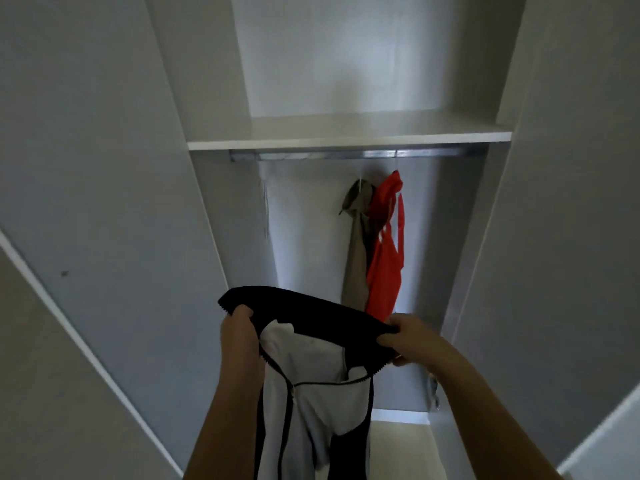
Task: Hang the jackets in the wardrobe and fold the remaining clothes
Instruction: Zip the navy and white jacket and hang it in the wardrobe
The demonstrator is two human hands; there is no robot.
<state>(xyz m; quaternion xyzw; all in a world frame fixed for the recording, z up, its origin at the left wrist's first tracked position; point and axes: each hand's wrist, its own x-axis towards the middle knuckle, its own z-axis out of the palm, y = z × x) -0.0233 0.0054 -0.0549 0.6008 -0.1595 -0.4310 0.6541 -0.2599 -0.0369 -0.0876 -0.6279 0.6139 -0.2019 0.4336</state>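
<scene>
Gripping the black-and-white jacket (pixel 311 382) by its collar at 6 o'clock, my left hand (pixel 239 336) and right hand (pixel 412 339) each curl round one end. The wardrobe (pixel 214 220) stands open; its rail (pixel 311 155) has free length toward 11 o'clock. Two garments hang at 1 o'clock, the olive jacket (pixel 356 244) touching the red jacket (pixel 386 251), under one white shelf (pixel 346 138).

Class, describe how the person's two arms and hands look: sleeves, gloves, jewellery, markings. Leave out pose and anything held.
The left hand and right hand wear no gloves. Both arms are bare from the wrists down to the frame's lower edge: no sleeves show. No watch, bracelet, ring or marking can be made out, though the picture is soft.
</scene>
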